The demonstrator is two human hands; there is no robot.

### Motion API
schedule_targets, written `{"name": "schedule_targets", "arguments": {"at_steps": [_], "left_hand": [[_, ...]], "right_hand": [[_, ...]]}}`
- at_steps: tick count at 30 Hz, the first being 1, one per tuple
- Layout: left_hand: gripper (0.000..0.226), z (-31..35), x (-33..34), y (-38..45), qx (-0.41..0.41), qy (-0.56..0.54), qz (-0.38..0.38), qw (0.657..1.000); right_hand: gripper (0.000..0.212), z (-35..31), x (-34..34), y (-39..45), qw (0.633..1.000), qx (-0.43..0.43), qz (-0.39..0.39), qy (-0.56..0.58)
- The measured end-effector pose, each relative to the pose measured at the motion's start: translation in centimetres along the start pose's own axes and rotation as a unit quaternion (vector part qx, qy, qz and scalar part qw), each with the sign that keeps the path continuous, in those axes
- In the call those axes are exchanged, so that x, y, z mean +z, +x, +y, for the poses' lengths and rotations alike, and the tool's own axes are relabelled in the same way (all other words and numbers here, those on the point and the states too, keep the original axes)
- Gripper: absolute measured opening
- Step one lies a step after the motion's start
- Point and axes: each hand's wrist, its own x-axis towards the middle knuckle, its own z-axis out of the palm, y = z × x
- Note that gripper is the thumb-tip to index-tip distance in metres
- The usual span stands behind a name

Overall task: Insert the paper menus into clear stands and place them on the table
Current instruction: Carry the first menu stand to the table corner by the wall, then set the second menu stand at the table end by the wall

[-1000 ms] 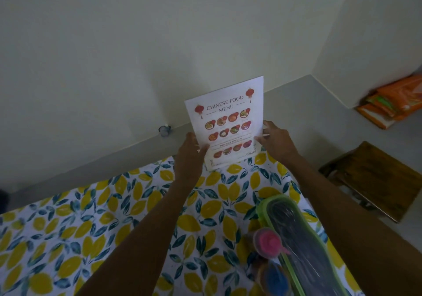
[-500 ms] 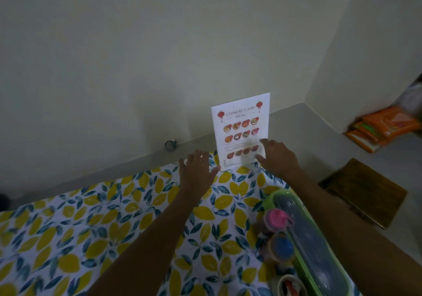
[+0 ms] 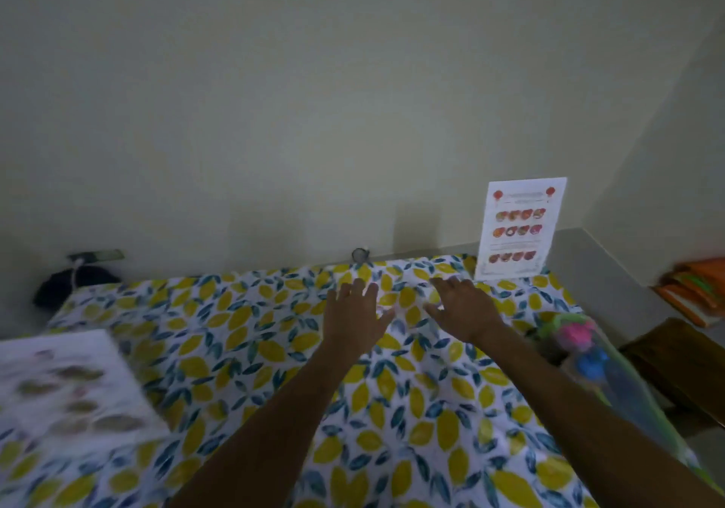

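A white paper menu in a clear stand (image 3: 520, 229) stands upright at the far right corner of the table (image 3: 243, 335), which wears a cloth printed with yellow lemons. My left hand (image 3: 355, 317) and my right hand (image 3: 463, 307) hover over the cloth, left of the stand, fingers spread and holding nothing. The right hand's fingertips are a short way from the stand's base. A blurred stack of white menu sheets (image 3: 66, 386) lies at the near left of the table.
A green tray with a pink-capped and a blue-capped container (image 3: 588, 346) sits along the table's right edge. A wooden stool (image 3: 682, 366) and orange packets (image 3: 694, 292) are on the floor at the right. A dark bundle (image 3: 74, 280) lies by the wall at far left.
Both hands let go of the menu stand, which now stands on the table's far right corner. The hands moved left, the view swung left, and the menu stack came into sight.
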Motion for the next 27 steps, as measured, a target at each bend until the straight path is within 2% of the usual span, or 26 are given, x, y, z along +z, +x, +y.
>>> {"name": "schedule_targets", "arguments": {"at_steps": [6,11,14,20,27], "left_hand": [[0.076,-11.1,-0.9,-10.8,-0.072,0.018,-0.034,0.997],[0.071,-18.6,-1.0,-17.8,-0.144,-0.011,-0.001,0.989],[0.069,-22.4,-0.9,-21.2,-0.187,-0.005,-0.006,0.982],[0.069,-29.9,0.5,-26.2,-0.250,0.009,0.000,0.968],[0.066,-38.4,2.4,-28.8,-0.327,0.018,-0.017,0.945]], "right_hand": [[0.061,-14.4,1.9,-2.0,0.996,-0.087,-0.008,-0.005],[0.062,-25.0,3.5,-2.5,0.987,-0.157,-0.023,-0.019],[0.062,-30.5,4.7,-2.8,0.981,-0.187,-0.038,-0.017],[0.063,-39.0,7.7,-2.6,0.970,-0.224,-0.094,-0.002],[0.067,-45.0,11.6,-0.5,0.964,-0.224,-0.144,0.014]]}}
